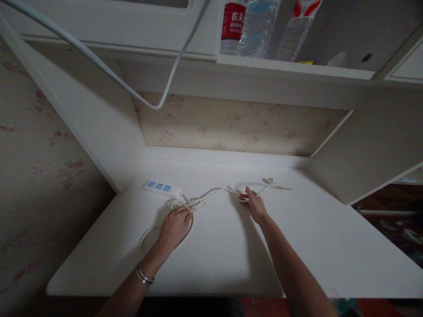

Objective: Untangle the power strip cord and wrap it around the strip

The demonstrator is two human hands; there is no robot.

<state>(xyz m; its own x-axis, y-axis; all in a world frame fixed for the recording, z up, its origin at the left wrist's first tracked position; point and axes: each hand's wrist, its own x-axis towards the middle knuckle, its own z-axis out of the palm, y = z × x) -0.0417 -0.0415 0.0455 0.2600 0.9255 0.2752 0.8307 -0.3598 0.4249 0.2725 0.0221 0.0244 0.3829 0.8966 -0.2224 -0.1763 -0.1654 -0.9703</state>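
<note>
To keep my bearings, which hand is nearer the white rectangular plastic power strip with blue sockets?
Left. The left hand is just in front of the power strip, slightly to its right; the right hand is much farther to its right.

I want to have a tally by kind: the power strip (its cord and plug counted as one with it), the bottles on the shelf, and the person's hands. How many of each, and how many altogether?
Power strip, with cord and plug: 1
Bottles: 3
Hands, left hand and right hand: 2
Total: 6
</note>
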